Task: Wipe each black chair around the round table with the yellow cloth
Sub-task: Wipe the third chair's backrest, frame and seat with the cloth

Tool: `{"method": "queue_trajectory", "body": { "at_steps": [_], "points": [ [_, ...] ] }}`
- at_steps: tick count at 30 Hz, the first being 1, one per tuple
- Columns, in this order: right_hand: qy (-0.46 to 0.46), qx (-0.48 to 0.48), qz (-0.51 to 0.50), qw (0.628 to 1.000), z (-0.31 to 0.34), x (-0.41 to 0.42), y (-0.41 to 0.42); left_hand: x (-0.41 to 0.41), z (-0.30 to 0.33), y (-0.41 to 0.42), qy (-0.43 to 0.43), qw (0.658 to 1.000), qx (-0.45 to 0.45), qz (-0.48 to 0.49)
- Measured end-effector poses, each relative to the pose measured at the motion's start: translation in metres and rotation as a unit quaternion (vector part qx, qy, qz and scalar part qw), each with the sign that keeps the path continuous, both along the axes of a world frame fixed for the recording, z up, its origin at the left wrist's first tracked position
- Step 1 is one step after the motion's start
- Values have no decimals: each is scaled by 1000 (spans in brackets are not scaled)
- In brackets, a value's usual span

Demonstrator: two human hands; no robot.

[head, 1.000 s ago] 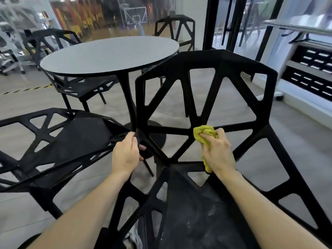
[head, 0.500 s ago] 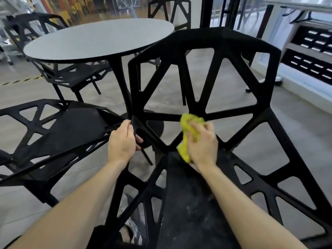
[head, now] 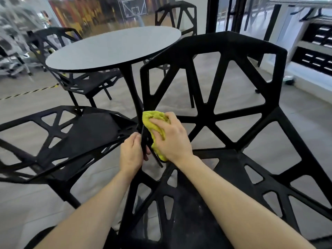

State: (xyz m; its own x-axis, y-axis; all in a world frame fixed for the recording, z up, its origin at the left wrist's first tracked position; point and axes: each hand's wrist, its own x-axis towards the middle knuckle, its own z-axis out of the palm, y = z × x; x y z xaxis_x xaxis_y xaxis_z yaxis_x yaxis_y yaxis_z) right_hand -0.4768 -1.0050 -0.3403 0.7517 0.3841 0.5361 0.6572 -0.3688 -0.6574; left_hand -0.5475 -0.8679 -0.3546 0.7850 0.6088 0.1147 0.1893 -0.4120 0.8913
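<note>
While the right hand (head: 169, 139) presses the bunched yellow cloth (head: 156, 126) against the left edge of the nearest black chair (head: 231, 112), the head view shows the fingers curled over the fabric, pinning it to the strut where the backrest meets the seat. The cloth is wadded, not spread flat, which probably lets it wrap round the narrow bar and reach its sides. The left hand (head: 132, 153) grips the same edge of the frame just below and beside the cloth, fingers closed round the thin black bar; the likely reason is to steady the light chair so that it does not slide or turn under the rubbing. The chair faces away from the round table (head: 111, 49), its openwork back toward the table and its seat toward the person, so the whole frame is within reach. Pale dust specks show on the seat (head: 195, 212) lower in the view, which suggests that surface awaits wiping. A second black chair (head: 71, 137) stands just to the left, a third (head: 86, 81) sits tucked under the far side of the table, and a fourth (head: 177, 17) stands behind it; whether any of these is already wiped cannot be told.
</note>
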Motion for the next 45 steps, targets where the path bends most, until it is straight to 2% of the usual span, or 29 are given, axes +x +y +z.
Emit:
{"method": "queue_trajectory", "body": {
  "at_steps": [4,6,9,11,13,15,17,19,22,24,26,28,30,33,36,37,39,41,42,44,45],
  "points": [
    [61,-47,17,997,-14,-1,17,-28,-27,4,43,999,23,-15],
    [84,-116,10,990,-35,9,0,-30,-27,3,50,998,44,-13],
    [170,-241,-5,955,-57,28,-33,-29,-22,0,57,996,63,-11],
    [178,-205,-31,962,-45,24,-40,-31,-18,-2,56,997,53,-12],
    [111,-63,-57,990,-22,15,-23,-29,-15,-1,49,997,53,-11],
    [43,14,-63,997,2,5,4,-29,-16,-2,33,998,58,-14],
    [40,-12,-31,999,-5,-4,20,-31,-16,-4,34,997,64,-7],
    [43,-78,-20,996,-47,0,5,-30,-18,-1,44,997,60,-8],
    [129,-205,-31,970,-99,12,-56,-28,-19,-1,45,998,41,-9],
    [178,-250,-53,950,-94,19,-72,-29,-18,-2,46,998,39,-6],
    [150,-198,-72,966,-70,17,-52,-28,-18,-2,40,998,41,-2],
    [86,-75,-66,991,-47,6,-21,-28,-17,-1,42,998,39,-2],
    [65,-37,-41,996,-44,0,0,-27,-20,2,48,998,40,-3],
    [132,-112,-17,985,-77,7,-24,-28,-21,2,59,997,42,-1],
    [196,-267,-12,943,-88,22,-78,-29,-20,2,54,997,54,-3],
    [206,-289,-17,935,-84,25,-91,-29,-20,2,52,997,53,-3],
    [160,-243,-64,955,-64,34,-107,-28,-21,3,50,998,49,-3],
    [40,-131,-136,981,-34,49,-116,-26,-23,4,53,997,49,-3],
    [-14,-93,-175,980,-20,59,-118,-26,-23,4,54,997,56,-3],
    [-77,-86,-212,970,-5,79,-125,-27,-25,3,57,996,74,0],
    [-99,-135,-196,966,-11,87,-129,-27,-25,2,59,995,77,4]
  ]
}}
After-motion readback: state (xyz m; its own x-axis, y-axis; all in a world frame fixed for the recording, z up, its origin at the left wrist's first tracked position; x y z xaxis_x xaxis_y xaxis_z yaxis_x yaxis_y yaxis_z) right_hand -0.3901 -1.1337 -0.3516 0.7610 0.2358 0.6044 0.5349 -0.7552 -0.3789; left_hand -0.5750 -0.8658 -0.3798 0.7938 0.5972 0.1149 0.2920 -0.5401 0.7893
